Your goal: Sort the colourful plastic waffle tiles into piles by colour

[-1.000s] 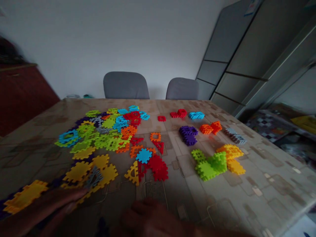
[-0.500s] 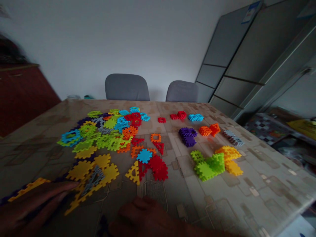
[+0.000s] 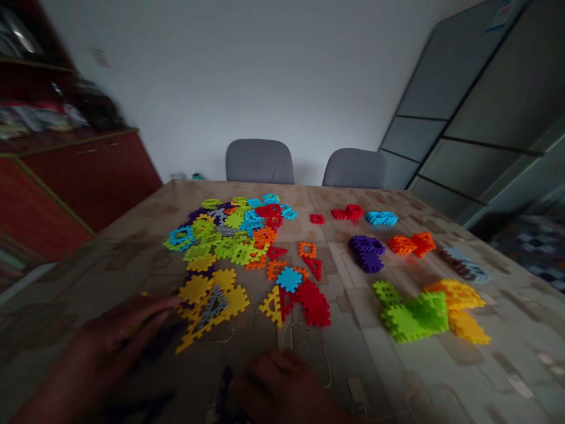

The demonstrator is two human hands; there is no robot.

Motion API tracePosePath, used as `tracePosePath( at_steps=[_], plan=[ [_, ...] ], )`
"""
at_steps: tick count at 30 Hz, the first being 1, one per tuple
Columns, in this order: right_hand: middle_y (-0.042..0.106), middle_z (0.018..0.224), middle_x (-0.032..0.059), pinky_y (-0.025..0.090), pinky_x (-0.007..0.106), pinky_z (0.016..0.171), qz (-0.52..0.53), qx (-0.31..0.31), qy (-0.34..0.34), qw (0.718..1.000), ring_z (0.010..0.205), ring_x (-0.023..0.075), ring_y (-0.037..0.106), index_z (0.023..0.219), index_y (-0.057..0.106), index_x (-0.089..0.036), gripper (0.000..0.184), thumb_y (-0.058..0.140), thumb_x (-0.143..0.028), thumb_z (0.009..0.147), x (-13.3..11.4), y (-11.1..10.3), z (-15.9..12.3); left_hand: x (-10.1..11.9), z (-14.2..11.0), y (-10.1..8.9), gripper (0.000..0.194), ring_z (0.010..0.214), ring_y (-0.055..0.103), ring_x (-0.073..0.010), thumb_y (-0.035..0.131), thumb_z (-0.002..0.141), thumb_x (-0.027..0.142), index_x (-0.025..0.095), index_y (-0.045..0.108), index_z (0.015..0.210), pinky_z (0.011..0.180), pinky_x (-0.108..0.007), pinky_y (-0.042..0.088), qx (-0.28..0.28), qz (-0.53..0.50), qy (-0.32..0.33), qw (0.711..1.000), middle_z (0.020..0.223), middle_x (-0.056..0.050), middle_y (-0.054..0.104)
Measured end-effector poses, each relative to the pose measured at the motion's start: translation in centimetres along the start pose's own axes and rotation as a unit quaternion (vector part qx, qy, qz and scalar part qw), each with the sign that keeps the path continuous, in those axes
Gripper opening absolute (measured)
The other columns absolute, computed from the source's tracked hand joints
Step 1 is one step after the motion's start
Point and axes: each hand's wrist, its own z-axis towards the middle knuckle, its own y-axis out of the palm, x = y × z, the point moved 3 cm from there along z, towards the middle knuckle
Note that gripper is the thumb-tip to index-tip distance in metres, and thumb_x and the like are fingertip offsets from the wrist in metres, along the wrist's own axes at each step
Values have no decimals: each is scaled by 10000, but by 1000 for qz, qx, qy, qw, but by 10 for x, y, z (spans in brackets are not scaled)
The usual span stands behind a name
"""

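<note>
My left hand (image 3: 117,338) is at the lower left, index finger stretched to the edge of some yellow interlocking tiles (image 3: 194,288), thumb just below. A bit of yellow shows between its fingers, too dim to make out. On the yellow tiles lies a grey triangular frame (image 3: 214,306). At the bottom middle my right hand (image 3: 278,383) is curled closed, blurred and dark. A dark purple toothed piece (image 3: 224,380) shows against its left side; whether the fingers grip it is unclear. More dark pieces (image 3: 154,344) lie in shadow beside my left hand.
A mixed heap of tiles (image 3: 229,235) covers the left middle. Red tiles (image 3: 313,300) and a blue tile (image 3: 289,279) lie centrally. Sorted stacks stand right: green (image 3: 415,315), yellow (image 3: 463,306), purple (image 3: 366,253), orange (image 3: 412,242). Two chairs (image 3: 260,162) back the table.
The view has turned left, so the table and pieces appear farther right. The yellow strip left of my left hand is now mostly hidden behind it. My right hand stays curled.
</note>
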Motion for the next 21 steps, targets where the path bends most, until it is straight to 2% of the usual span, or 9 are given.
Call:
tracePosePath(
  at_steps=[2,4,7,10,13,18,21],
  plan=[
    [694,1038,5,511,295,637,0,37,-4,999,777,176,616,1160,563,-263,279,577,-492,1001,-2,-1,-1,5,6,-11,505,963,764,-218,445,937,708,332,761,1056,847,-279,609,-5,-26,-8,1000,1078,30,795],
    [699,1125,14,508,296,649,-3,72,-20,997,790,177,607,1179,585,-283,235,551,-453,1021,-2,-1,-3,1,10,-19,500,982,752,-235,464,948,664,277,746,1095,871,-304,594,0,-26,-31,999,1100,-14,788],
    [711,1126,20,481,284,635,-7,101,-50,994,784,175,583,1185,619,-291,201,542,-391,1028,-2,0,-5,-12,11,-25,501,996,740,-253,474,962,612,221,718,1159,878,-329,581,2,-15,-68,998,1131,-62,777],
    [716,1105,23,479,285,663,-6,110,-58,992,811,182,574,1168,633,-283,224,565,-426,1011,0,1,-6,-16,10,-20,519,974,746,-251,457,970,620,212,730,1136,858,-322,588,-19,-24,-71,997,1109,-74,783],
    [724,1083,16,479,279,655,12,105,-50,993,808,180,578,1127,639,-274,209,573,-428,1002,2,2,-6,-9,11,-10,521,1012,745,-247,464,960,652,244,746,1119,899,-313,585,-43,-41,-45,997,1131,-57,782],
    [739,1012,-1,479,260,611,32,96,-31,994,754,162,610,978,627,-248,113,664,-351,950,4,4,-6,1,9,-2,456,1054,743,-241,502,977,604,269,716,1200,937,-300,576,-55,-53,-5,997,1194,-43,766],
    [730,944,-7,509,253,648,47,73,-13,996,765,158,639,973,614,-236,99,698,-261,928,10,0,-6,4,3,3,383,1055,741,-224,509,994,549,295,722,1185,925,-275,578,-63,-46,15,997,1190,-16,767]
  ],
)
